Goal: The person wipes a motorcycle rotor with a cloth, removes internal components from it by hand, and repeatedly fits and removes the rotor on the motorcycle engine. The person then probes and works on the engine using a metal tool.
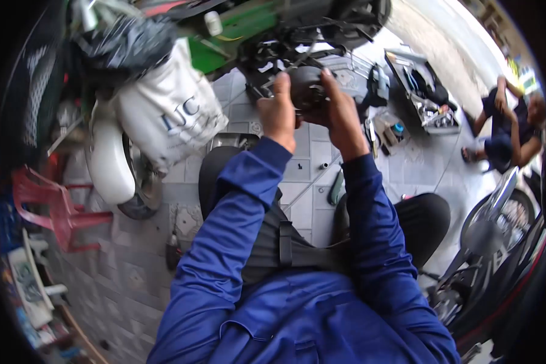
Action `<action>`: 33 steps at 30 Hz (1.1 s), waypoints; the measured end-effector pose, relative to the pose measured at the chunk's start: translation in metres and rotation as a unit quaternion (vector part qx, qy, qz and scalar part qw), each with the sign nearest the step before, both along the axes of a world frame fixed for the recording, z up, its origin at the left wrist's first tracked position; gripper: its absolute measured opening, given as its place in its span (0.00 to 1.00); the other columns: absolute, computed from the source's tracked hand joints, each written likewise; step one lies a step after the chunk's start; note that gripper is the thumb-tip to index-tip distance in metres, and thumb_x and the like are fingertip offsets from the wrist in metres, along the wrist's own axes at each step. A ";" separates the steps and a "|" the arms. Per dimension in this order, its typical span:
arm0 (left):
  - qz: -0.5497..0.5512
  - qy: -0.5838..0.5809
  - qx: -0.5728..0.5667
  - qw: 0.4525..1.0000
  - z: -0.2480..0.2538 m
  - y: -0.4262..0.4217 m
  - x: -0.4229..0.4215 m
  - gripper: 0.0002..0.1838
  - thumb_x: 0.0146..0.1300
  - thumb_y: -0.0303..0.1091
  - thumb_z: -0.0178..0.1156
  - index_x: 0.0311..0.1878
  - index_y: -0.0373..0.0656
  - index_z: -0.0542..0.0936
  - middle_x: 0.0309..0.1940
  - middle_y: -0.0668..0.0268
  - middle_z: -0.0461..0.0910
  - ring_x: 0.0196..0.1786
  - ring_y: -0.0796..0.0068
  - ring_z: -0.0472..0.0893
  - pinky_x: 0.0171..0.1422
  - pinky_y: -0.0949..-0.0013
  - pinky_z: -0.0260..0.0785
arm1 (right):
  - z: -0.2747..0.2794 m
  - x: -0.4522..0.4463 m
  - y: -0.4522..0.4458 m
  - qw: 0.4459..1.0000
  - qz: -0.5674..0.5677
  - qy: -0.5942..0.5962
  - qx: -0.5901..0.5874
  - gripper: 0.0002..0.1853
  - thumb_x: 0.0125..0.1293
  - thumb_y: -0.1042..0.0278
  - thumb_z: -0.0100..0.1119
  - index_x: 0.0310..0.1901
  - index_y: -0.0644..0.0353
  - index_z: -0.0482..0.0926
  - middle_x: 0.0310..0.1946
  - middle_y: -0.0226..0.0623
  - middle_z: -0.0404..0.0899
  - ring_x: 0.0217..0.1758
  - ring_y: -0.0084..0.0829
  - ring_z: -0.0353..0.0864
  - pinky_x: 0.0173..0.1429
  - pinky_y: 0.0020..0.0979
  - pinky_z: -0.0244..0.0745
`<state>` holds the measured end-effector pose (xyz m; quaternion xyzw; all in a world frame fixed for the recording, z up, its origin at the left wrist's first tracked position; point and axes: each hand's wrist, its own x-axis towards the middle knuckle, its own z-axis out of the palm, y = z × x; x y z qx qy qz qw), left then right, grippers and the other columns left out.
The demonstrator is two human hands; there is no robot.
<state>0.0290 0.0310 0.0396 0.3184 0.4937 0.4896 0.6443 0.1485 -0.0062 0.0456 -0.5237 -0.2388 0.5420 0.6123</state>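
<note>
Between my two hands is a dark, round, drum-like metal part (307, 86), held up in front of me. My left hand (278, 116) grips its left side with the thumb pointing up. On the opposite side my right hand (344, 119) clasps it, thumb along the upper rim. The fingers behind and below the part are mostly hidden. Just beyond it lie the black mechanical parts (273, 51) of a green-bodied motorbike (209, 57). Motion blur hides the finer detail of the held part.
An open toolbox (428, 91) stands on the tiled floor at right, near a small tray (391, 130). A green-handled tool (336, 188) lies by my knee. A white bag (170, 109) hangs at left above a red chair (57, 209). A person (509, 124) sits at far right behind a motorbike (485, 236).
</note>
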 end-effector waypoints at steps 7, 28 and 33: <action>-0.153 0.184 -0.083 0.967 0.028 0.004 -0.009 0.38 0.59 0.82 0.53 0.38 0.52 0.81 0.20 0.73 0.74 0.14 0.80 0.63 0.18 0.74 0.55 | -0.010 0.023 -0.011 0.997 0.028 -0.045 -0.062 0.45 0.69 0.26 0.51 0.45 0.77 0.82 0.27 0.51 0.85 0.22 0.40 0.88 0.26 0.34 0.85; -0.244 0.183 -0.115 0.945 0.025 0.066 -0.016 0.33 0.69 0.64 0.56 0.66 0.48 0.76 0.59 0.57 0.82 0.60 0.53 0.82 0.65 0.40 0.71 | -0.115 -0.023 0.025 0.976 0.003 0.211 0.053 0.27 0.78 0.42 0.52 0.49 0.64 0.83 0.40 0.33 0.85 0.37 0.27 0.85 0.39 0.29 0.81; -0.146 0.324 -0.013 0.935 0.034 0.075 0.004 0.22 0.67 0.50 0.67 0.56 0.44 0.80 0.49 0.61 0.86 0.50 0.64 0.85 0.53 0.52 0.76 | -0.109 -0.057 0.076 0.965 -0.112 0.236 0.020 0.34 0.74 0.36 0.53 0.40 0.69 0.81 0.36 0.40 0.83 0.33 0.26 0.81 0.29 0.31 0.80</action>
